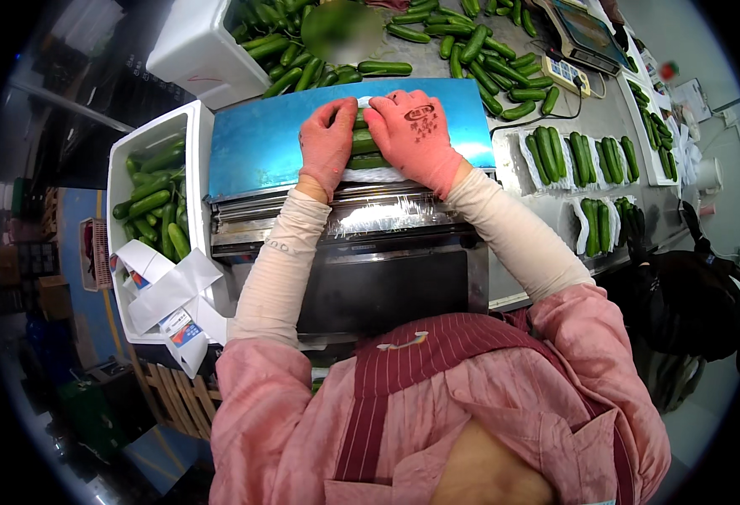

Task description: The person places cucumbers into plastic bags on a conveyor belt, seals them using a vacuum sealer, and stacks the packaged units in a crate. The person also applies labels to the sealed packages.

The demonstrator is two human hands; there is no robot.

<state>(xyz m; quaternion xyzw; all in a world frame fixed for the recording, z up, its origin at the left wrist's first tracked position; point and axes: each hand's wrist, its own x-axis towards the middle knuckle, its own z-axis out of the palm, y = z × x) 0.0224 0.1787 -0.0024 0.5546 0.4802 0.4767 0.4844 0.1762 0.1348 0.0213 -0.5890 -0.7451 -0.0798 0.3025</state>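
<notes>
Between my gloved hands lies a pack of green cucumbers [367,145] with white padding [372,175] under them, resting on a blue metal plate [256,147]. My left hand [326,145], in a pink glove, is curled against the pack's left end. My right hand [415,139], gloved alike, bends over its right end with the fingers at the far side. Part of the cucumbers is hidden under the gloves. In front of the plate, clear film [370,210] crosses metal bars, and a black flat panel [387,290] sits nearer to me.
At the left stands a white foam box [204,151] of cucumbers; another foam box [189,55] is behind it. Loose cucumbers [475,46] cover the far table. Padded packs [547,156] line the right side, near a power strip [565,74] and a scale [585,38].
</notes>
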